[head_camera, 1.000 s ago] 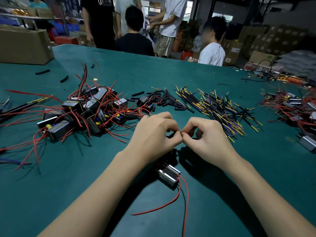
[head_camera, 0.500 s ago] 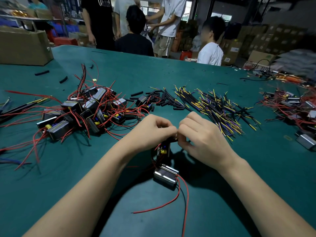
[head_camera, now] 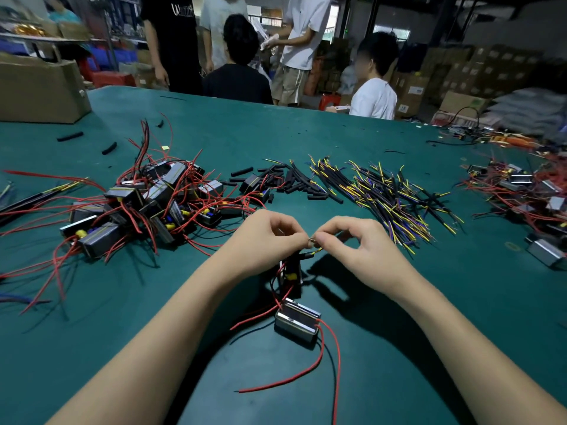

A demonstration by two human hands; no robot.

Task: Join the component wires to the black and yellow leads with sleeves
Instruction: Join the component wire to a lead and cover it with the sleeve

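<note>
My left hand (head_camera: 266, 240) and my right hand (head_camera: 359, 245) meet fingertip to fingertip above the green table (head_camera: 399, 348), pinching a thin wire joint (head_camera: 312, 240) between them. A black and yellow lead (head_camera: 313, 254) pokes out just under the fingertips. Below the hands hangs a small black component (head_camera: 291, 274) with a yellow part and red wires. A second component, metal-faced (head_camera: 297, 323), lies on the table with two red wires trailing toward me.
A tangle of components with red wires (head_camera: 147, 207) lies at the left. Black sleeves (head_camera: 294, 185) and a spread of black and yellow leads (head_camera: 389, 197) lie behind the hands. More components (head_camera: 527, 194) sit at the right. A cardboard box (head_camera: 40, 87) stands far left; people stand beyond the table.
My hands have drawn slightly apart and rotated, so the pinched wire joint shows between the fingertips. The hanging component stays below them; the lying one has not moved.
</note>
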